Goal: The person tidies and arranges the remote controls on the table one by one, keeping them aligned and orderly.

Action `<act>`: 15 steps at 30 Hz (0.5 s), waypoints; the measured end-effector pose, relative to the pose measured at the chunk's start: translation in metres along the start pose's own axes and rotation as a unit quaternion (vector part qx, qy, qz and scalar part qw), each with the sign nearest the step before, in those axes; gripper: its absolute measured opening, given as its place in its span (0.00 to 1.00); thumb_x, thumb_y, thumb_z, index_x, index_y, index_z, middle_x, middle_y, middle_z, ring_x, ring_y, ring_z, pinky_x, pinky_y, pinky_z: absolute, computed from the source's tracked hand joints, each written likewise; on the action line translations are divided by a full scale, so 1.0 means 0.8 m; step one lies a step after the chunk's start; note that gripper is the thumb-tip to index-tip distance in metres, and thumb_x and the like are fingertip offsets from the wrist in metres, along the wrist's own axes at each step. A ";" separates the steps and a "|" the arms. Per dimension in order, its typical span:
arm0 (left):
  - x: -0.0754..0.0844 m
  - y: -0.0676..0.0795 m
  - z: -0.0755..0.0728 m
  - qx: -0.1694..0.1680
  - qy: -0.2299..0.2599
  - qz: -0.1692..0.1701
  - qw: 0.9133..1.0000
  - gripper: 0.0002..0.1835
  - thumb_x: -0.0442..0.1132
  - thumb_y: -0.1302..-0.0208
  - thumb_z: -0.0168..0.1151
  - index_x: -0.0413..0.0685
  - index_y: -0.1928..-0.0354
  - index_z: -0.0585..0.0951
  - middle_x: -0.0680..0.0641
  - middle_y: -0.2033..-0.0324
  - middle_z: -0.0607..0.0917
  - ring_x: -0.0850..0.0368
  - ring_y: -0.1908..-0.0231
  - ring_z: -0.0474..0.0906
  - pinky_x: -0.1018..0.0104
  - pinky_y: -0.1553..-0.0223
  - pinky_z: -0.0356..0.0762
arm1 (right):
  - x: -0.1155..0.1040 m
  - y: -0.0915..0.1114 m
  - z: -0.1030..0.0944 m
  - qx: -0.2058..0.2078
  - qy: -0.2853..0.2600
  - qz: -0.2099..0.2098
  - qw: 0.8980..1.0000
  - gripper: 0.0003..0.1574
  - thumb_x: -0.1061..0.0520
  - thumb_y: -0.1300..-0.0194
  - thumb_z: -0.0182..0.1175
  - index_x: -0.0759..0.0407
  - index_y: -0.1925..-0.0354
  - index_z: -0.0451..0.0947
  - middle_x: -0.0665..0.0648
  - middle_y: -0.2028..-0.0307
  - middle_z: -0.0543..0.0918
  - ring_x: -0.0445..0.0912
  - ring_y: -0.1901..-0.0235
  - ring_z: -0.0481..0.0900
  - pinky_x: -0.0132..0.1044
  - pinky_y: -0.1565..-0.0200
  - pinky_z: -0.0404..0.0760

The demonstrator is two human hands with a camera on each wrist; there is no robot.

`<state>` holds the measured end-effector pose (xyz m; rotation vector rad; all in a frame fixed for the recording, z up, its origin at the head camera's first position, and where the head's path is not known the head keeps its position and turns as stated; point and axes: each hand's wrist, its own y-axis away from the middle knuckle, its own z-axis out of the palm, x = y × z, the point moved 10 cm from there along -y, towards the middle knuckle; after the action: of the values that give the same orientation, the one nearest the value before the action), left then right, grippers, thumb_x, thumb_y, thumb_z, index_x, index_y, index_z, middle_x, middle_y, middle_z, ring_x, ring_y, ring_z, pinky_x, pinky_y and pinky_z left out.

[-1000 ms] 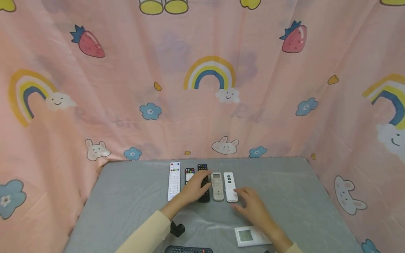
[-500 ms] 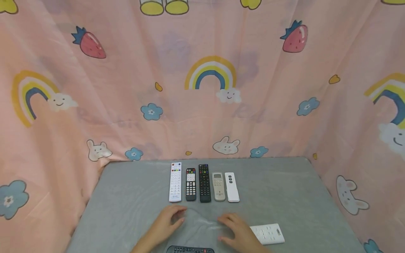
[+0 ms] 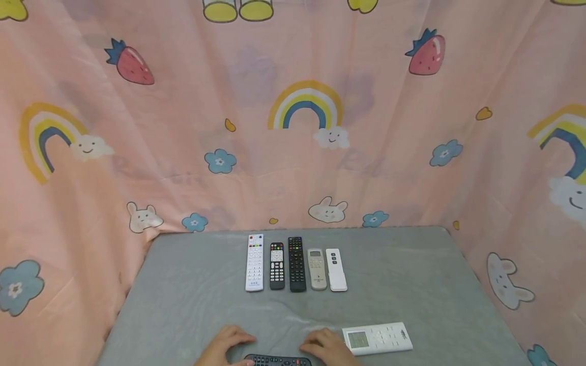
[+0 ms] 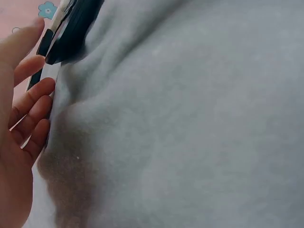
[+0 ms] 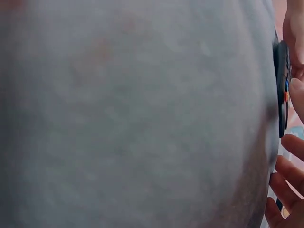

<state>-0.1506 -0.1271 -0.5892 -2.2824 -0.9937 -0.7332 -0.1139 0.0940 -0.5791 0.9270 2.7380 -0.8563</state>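
Note:
A black remote control (image 3: 279, 361) lies crosswise at the near edge of the table, cut off by the bottom of the head view. My left hand (image 3: 223, 348) is at its left end, with the thumb at or against that end and the fingers loosely bent. Beside its right end is my right hand (image 3: 330, 347), its fingers relaxed and holding nothing visible. In the right wrist view the remote's edge (image 5: 282, 90) shows between both hands. The left wrist view has the left hand's fingers (image 4: 40, 102) spread close to the dark remote (image 4: 76, 33).
Several remotes stand in an upright row at the back, from a white one (image 3: 254, 263) through a black one (image 3: 297, 264) to a small white one (image 3: 336, 270). A white remote with a screen (image 3: 380, 339) lies right of my right hand. Grey cloth (image 3: 183, 284) covers the table.
Both hands have drawn back from the row of remotes toward the near edge, coming to either end of the black remote. The white remote with a screen is now uncovered.

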 end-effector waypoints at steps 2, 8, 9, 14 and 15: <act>0.000 0.005 0.001 0.012 0.003 0.033 0.999 0.21 0.56 0.43 0.71 0.59 0.49 0.84 0.60 0.58 0.80 0.69 0.56 0.71 0.69 0.59 0.73 | -0.001 0.001 0.002 0.002 0.016 -0.003 1.000 0.22 0.36 0.36 0.61 0.46 0.51 0.83 0.46 0.56 0.79 0.38 0.55 0.74 0.28 0.54 0.74; 0.010 0.017 0.006 0.042 -0.030 0.108 0.993 0.21 0.63 0.40 0.64 0.61 0.51 0.85 0.59 0.56 0.78 0.69 0.55 0.70 0.74 0.58 0.72 | -0.004 0.003 0.006 0.010 0.073 -0.005 0.997 0.21 0.35 0.42 0.64 0.40 0.53 0.83 0.44 0.55 0.78 0.38 0.55 0.73 0.29 0.54 0.73; 0.010 0.018 0.007 0.043 -0.038 0.111 0.992 0.20 0.62 0.40 0.65 0.62 0.51 0.85 0.59 0.56 0.78 0.69 0.56 0.69 0.75 0.58 0.72 | -0.003 0.004 0.007 0.004 0.073 0.003 0.997 0.21 0.34 0.41 0.64 0.40 0.53 0.82 0.43 0.55 0.78 0.38 0.55 0.73 0.30 0.55 0.74; 0.009 0.021 0.007 0.034 -0.063 0.107 0.992 0.19 0.62 0.40 0.65 0.63 0.52 0.84 0.59 0.56 0.77 0.69 0.56 0.69 0.72 0.59 0.73 | 0.003 0.006 0.013 -0.028 0.046 0.049 0.997 0.21 0.31 0.38 0.60 0.38 0.53 0.81 0.43 0.54 0.78 0.38 0.55 0.73 0.33 0.56 0.76; 0.010 0.021 0.006 0.034 -0.067 0.108 0.991 0.19 0.61 0.41 0.65 0.63 0.52 0.84 0.59 0.56 0.77 0.68 0.56 0.70 0.72 0.59 0.73 | 0.004 0.006 0.014 -0.034 0.040 0.057 0.997 0.21 0.30 0.37 0.59 0.37 0.53 0.81 0.43 0.54 0.78 0.39 0.54 0.73 0.34 0.56 0.76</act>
<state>-0.1317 -0.1295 -0.5916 -2.3577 -0.7996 -0.4548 -0.1146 0.0927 -0.5913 1.1146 2.7306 -0.7173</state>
